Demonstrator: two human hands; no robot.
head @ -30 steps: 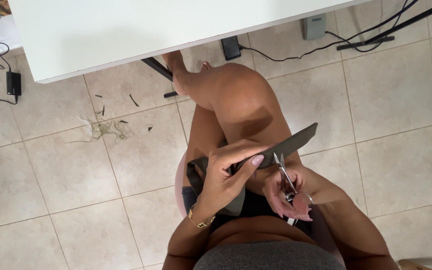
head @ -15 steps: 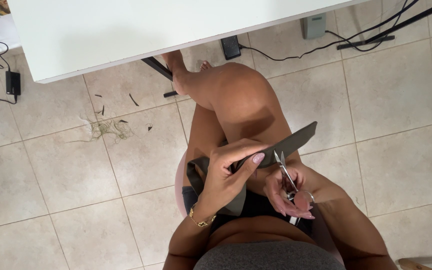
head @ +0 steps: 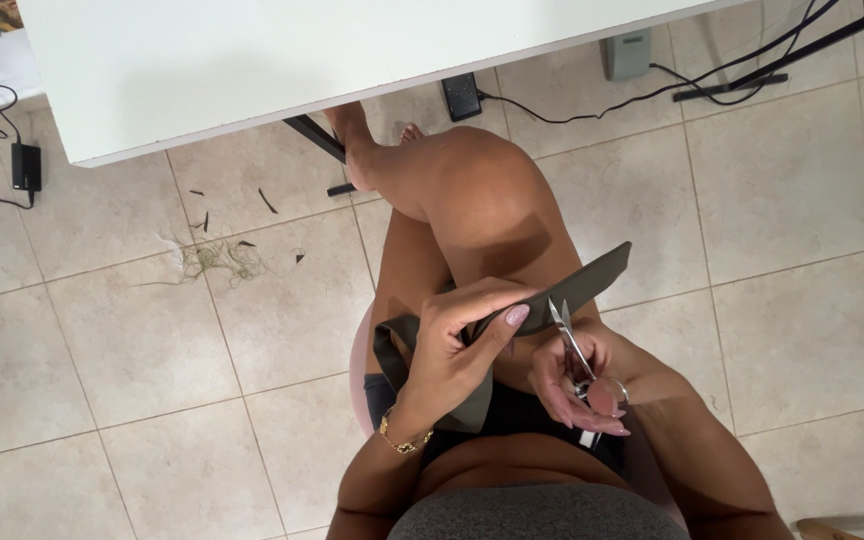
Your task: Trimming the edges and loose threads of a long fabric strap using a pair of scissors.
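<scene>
At the left of the frame, thread scraps [head: 217,260] lie on the tiled floor [head: 102,400] below the white table [head: 252,70]. In the lower centre, the left hand [head: 452,355] has its fingers clamped on a dark olive strap [head: 572,285], which runs up and right across the lap. Just right of it, the right hand [head: 577,385] has its fingers closed through the handles of small scissors [head: 574,345], blade tips close to the strap.

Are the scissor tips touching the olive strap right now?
Cannot tell. In the head view the scissors in the right hand point up at the strap's lower edge, but any contact there is too fine to resolve.
</scene>
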